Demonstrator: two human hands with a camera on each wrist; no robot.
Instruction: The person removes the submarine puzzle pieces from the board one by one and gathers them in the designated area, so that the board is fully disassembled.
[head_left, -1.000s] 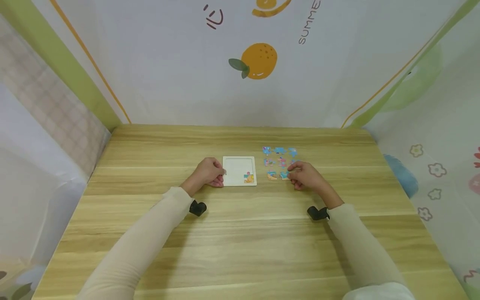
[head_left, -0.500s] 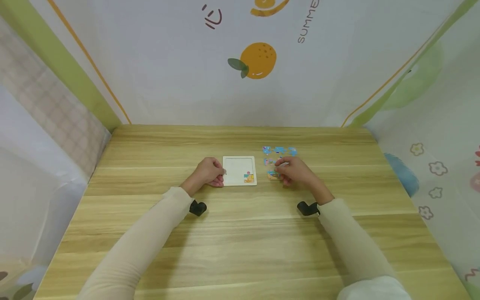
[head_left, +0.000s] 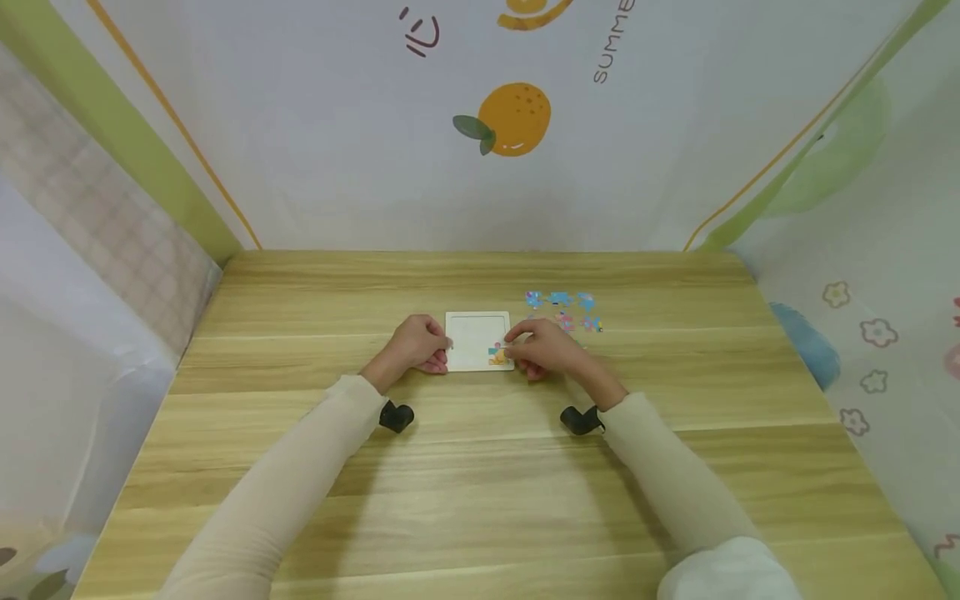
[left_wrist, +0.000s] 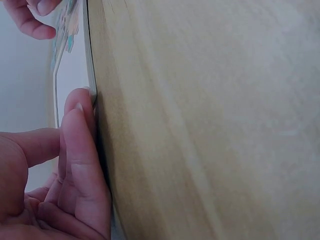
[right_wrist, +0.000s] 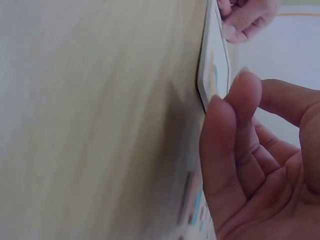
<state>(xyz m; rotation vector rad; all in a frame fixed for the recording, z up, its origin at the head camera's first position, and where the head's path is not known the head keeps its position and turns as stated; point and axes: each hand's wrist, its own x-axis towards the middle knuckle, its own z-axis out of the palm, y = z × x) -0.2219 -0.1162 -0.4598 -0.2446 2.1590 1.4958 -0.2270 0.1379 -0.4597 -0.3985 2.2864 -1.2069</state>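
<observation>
A white square puzzle tray [head_left: 468, 340] lies flat on the wooden table, with orange and teal puzzle pieces [head_left: 496, 357] in its lower right corner. My left hand [head_left: 420, 343] grips the tray's left edge between thumb and fingers; in the left wrist view, the fingertips [left_wrist: 82, 97] sit at its near corner. At the tray's right border, my right hand [head_left: 546, 346] has thumb and fingers pinched together, holding a puzzle piece mostly hidden by the fingertips. Seen from the right wrist, those fingertips [right_wrist: 220, 115] overlap the tray's near end [right_wrist: 205, 85].
Several loose blue and pink puzzle pieces [head_left: 559, 298] lie in rows right of the tray, partly covered by my right hand. Black wrist mounts [head_left: 396, 417] stick out from both sleeves. A printed white curtain [head_left: 360, 167] stands behind the table [head_left: 480, 483].
My right hand has moved left from the loose pieces' lower row to the tray's right border. My left hand and the tray have stayed in place.
</observation>
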